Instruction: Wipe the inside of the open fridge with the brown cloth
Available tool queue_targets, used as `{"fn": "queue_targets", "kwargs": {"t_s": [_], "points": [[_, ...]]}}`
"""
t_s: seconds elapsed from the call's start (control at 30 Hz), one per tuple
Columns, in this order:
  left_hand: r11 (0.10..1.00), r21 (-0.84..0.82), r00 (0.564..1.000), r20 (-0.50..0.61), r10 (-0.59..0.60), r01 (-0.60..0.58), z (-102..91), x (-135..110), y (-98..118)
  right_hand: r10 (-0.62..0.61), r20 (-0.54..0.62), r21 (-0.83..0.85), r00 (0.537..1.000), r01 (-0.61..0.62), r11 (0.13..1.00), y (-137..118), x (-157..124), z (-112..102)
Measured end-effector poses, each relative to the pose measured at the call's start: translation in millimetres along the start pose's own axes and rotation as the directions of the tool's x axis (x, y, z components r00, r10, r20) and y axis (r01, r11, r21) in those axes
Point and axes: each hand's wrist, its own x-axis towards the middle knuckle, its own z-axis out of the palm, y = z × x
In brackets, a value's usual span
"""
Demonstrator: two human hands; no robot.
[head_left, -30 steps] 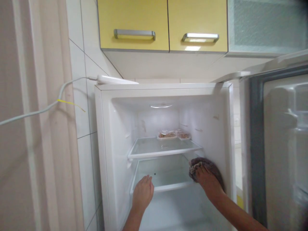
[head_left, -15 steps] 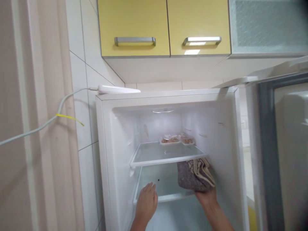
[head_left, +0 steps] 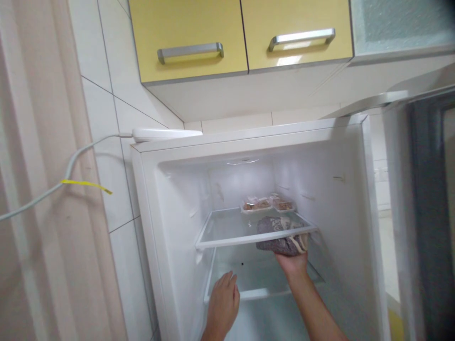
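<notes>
My right hand [head_left: 293,263] grips a grey-and-cream cloth [head_left: 280,234] against the upper glass shelf [head_left: 227,232], fingers hidden behind the cloth. My left hand [head_left: 223,308] lies open at the lower shelf [head_left: 256,293] edge. Two food trays [head_left: 256,205] sit at the back. The fridge door [head_left: 423,213] is cut off at the right. Two yellow cabinet doors [head_left: 188,28] hang above, beside a tiled wall [head_left: 103,109].

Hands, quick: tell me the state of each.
Left hand: open, at the lower shelf edge.
Right hand: holding a cloth at the upper shelf.

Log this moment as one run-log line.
right hand: grey cloth against upper glass shelf underside | left hand: at lower shelf front | fridge door: open
</notes>
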Motion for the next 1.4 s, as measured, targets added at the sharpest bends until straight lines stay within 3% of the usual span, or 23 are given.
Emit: {"fn": "queue_targets", "kwargs": {"t_s": [0.23,0.37,0.43,0.5,0.6,0.63,0.7,0.8,0.93,1.1,1.2,1.3,1.4], "points": [[0.999,-0.042,1.000,-0.003,-0.027,0.027,-2.9,2,3,0.089,0.143,0.182,0.986,-0.115,0.977,56,-2,49],[0.988,-0.153,1.000,0.027,0.014,-0.010,-5.5,0,-3,0.145,0.175,0.188,0.974,-0.177,0.966,92,-16,74],[0.982,-0.182,0.998,-0.036,0.044,-0.050,-10.8,-2,-9,0.155,0.185,0.183,0.971,-0.189,0.965,101,-22,79],[0.988,-0.133,0.978,-0.204,0.047,-0.075,-24.3,-2,-14,0.165,0.200,0.188,0.966,-0.203,0.961,101,-23,75],[0.999,0.018,0.885,-0.464,0.032,-0.027,-61.3,10,-11,0.191,0.217,0.238,0.957,-0.242,0.941,88,-19,62],[0.998,0.068,0.876,-0.481,0.045,-0.014,-75.5,17,-8,0.196,0.214,0.259,0.957,-0.249,0.933,82,-16,57],[0.985,0.154,0.898,-0.440,0.000,0.075,-100.0,34,-1,0.197,0.189,0.280,0.962,-0.245,0.928,71,-11,48],[0.964,0.252,0.934,-0.357,0.013,0.083,-116.6,54,5,0.189,0.148,0.248,0.971,-0.222,0.943,57,-6,37],[0.963,0.263,0.950,-0.312,0.026,0.060,-114.4,57,2,0.181,0.065,0.215,0.981,-0.191,0.958,40,1,17],[0.969,0.243,0.942,-0.333,0.033,0.052,-108.6,49,2,0.124,-0.170,0.346,0.978,-0.059,0.936,11,23,-16],[0.969,0.236,0.933,-0.359,0.020,0.070,-100.7,50,2,0.111,-0.246,0.379,0.963,-0.009,0.925,2,37,-23],[0.969,0.227,0.921,-0.389,0.001,0.095,-92.1,54,2,0.058,-0.211,0.372,0.976,0.026,0.928,10,45,-16],[0.969,0.217,0.908,-0.418,-0.019,0.120,-86.5,56,3,0.036,-0.115,0.359,0.993,0.008,0.933,35,49,-3]]}}
